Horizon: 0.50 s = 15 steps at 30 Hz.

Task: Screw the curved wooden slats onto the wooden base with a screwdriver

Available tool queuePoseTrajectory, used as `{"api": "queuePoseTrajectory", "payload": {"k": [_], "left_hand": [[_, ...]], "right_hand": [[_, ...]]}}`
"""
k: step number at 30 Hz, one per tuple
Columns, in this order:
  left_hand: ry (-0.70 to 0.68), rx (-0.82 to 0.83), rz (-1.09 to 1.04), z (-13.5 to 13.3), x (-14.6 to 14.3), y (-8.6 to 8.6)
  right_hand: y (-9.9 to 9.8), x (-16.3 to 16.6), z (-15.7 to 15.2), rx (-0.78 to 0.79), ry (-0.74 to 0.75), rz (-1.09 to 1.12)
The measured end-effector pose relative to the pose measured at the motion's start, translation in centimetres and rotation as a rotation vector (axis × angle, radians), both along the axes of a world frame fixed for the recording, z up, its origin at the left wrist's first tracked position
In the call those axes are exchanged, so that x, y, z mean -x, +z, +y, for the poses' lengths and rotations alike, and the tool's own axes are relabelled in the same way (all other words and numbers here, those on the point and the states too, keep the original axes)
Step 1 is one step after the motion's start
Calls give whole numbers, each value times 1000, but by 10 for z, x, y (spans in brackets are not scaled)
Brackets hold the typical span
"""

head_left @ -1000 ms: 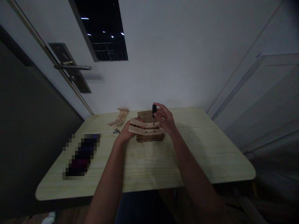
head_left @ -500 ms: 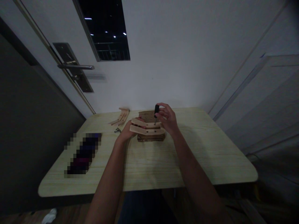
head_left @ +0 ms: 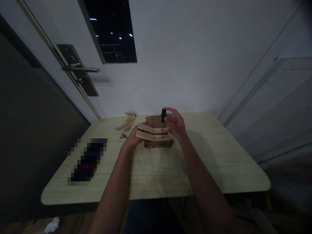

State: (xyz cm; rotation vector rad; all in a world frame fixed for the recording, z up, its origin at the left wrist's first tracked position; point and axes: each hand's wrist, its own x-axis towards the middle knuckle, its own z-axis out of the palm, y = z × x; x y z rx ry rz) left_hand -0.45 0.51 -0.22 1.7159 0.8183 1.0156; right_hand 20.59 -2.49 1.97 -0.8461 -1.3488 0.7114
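A small wooden assembly [head_left: 156, 136] of pale curved slats on a darker base stands near the far middle of the table [head_left: 156, 169]. My left hand [head_left: 133, 138] grips the left ends of the slats and steadies them. My right hand [head_left: 175, 125] pinches a black-handled screwdriver [head_left: 163, 116] that stands upright with its tip on the rear slat.
Two loose curved wooden pieces [head_left: 126, 122] lie at the far left of the table, with small dark screws [head_left: 122, 136] beside them. A dark blurred object [head_left: 89, 159] lies on the table's left side. A door with a metal handle [head_left: 80, 69] stands at the left.
My right hand's fingers have shifted slightly on the screwdriver handle. The view has drifted a little; the assembly and my left hand stay put.
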Motion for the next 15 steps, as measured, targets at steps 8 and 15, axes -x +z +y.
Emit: {"api": "queuePoseTrajectory", "payload": {"k": [8, 15], "left_hand": [[21, 25, 27, -8, -2, 12], [34, 34, 39, -7, -2, 9]], "right_hand": [[0, 1, -1, -16, -83, 4], [0, 1, -3, -3, 6, 16]]}}
